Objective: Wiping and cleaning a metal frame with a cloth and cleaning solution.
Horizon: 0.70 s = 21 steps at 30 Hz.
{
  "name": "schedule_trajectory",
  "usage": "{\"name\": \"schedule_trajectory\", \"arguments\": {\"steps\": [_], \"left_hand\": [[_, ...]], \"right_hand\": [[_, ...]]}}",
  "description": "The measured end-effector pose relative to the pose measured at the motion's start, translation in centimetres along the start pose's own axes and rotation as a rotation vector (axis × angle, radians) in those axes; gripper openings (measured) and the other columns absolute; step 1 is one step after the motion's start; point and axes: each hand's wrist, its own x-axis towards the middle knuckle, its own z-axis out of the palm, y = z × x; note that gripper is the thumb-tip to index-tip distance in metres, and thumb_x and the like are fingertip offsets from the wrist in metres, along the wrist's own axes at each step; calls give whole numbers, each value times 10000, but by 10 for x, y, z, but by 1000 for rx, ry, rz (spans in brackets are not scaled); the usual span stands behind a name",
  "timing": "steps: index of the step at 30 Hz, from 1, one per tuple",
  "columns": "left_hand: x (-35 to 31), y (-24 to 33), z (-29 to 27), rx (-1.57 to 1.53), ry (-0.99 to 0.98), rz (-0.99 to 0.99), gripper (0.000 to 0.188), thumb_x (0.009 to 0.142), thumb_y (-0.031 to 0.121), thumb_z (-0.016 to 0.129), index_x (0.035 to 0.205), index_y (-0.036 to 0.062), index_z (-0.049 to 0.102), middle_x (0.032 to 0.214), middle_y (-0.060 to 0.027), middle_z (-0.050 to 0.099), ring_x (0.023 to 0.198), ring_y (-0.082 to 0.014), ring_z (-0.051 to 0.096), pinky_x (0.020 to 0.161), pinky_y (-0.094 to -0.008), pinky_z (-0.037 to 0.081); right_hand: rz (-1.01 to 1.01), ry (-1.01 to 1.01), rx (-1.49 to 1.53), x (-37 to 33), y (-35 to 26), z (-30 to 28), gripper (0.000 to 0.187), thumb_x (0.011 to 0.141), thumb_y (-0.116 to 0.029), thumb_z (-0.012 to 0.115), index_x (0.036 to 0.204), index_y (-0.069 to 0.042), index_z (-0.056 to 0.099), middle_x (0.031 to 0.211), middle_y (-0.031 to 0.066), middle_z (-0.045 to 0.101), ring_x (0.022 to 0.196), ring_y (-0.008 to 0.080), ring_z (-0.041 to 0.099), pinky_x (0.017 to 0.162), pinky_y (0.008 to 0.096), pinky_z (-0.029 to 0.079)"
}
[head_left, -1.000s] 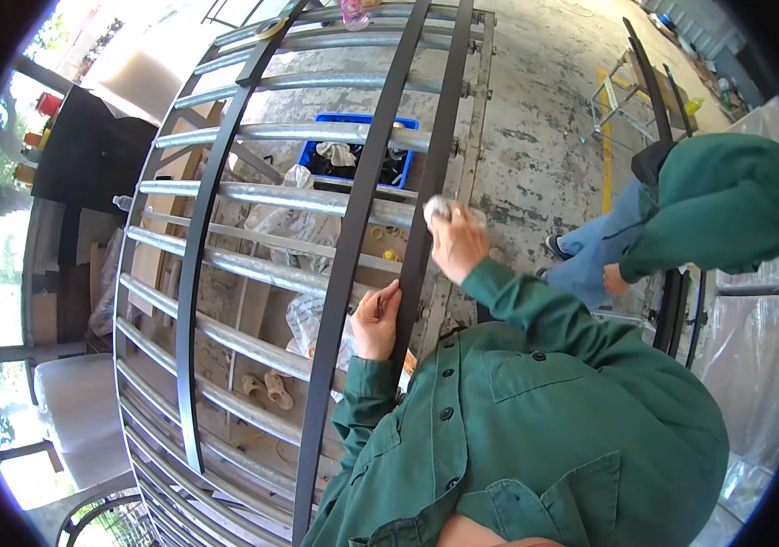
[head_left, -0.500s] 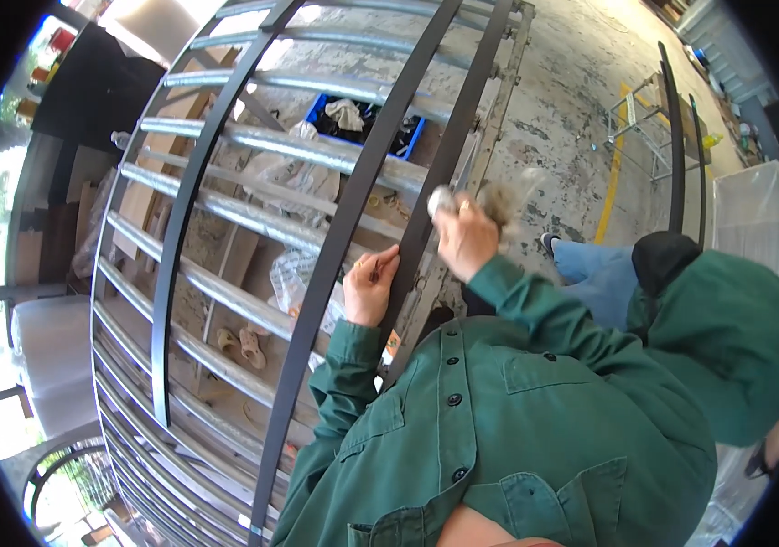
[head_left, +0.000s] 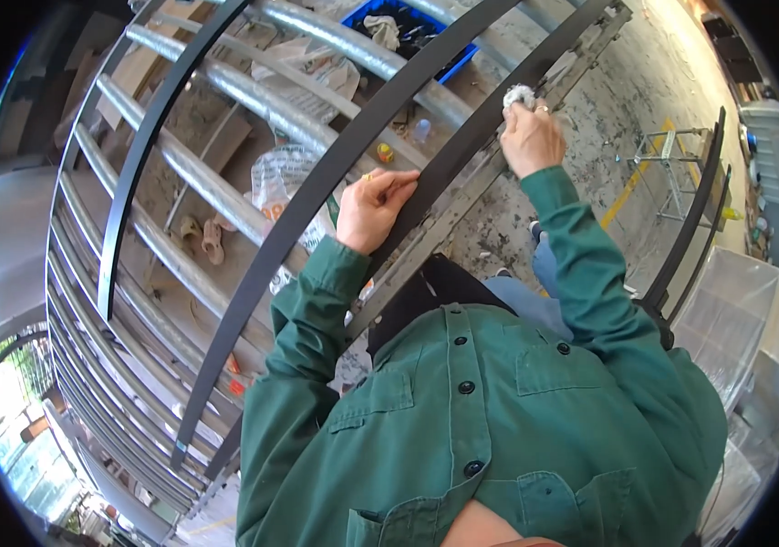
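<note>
My right hand (head_left: 534, 141) grips a crumpled white rag (head_left: 519, 95), which lies at the nearest long black strip (head_left: 472, 137), toward its far end. My left hand (head_left: 373, 208) is closed, thumb and forefinger pinched together at the left edge of that same strip. Whatever it pinches, if anything, is too small to make out. To the left runs a second black strip (head_left: 303, 201), crossing the silvery metal tubes (head_left: 212, 178) of a large rack. A third black strip (head_left: 148, 128) lies farther left across the tubes.
Beneath the tubes are a blue crate (head_left: 456, 68) with dark items and a cloth, plastic bags (head_left: 285, 187) and a pair of clogs (head_left: 212, 242). A metal step stool (head_left: 677, 173) stands at right, near upright dark strips (head_left: 704, 196). Someone's jeans-clad leg (head_left: 535, 301) shows behind my right arm.
My right hand has moved away along the nearest strip with the rag, its arm straighter. My left hand remains at the strip's edge. The view has shifted, and the other person is now mostly hidden.
</note>
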Motion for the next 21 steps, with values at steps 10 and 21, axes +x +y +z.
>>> {"name": "schedule_trajectory", "arguments": {"steps": [10,21], "left_hand": [[5,-10,11,-176,73,-56,174,771,155,640,892,33,669,678,-88,635,604,-97,587,578,-231,453],[9,-25,6,-251,184,-178,191,729,223,641,813,58,685,646,-85,644,595,-126,621,580,-257,479]], "right_hand": [[-212,41,255,-147,-87,-7,90,752,-83,571,825,-38,598,904,162,523,758,325,558,614,402,475],[-102,121,181,-169,-106,2,139,743,-110,551,847,-96,642,925,130,543,789,317,562,653,418,479]]}}
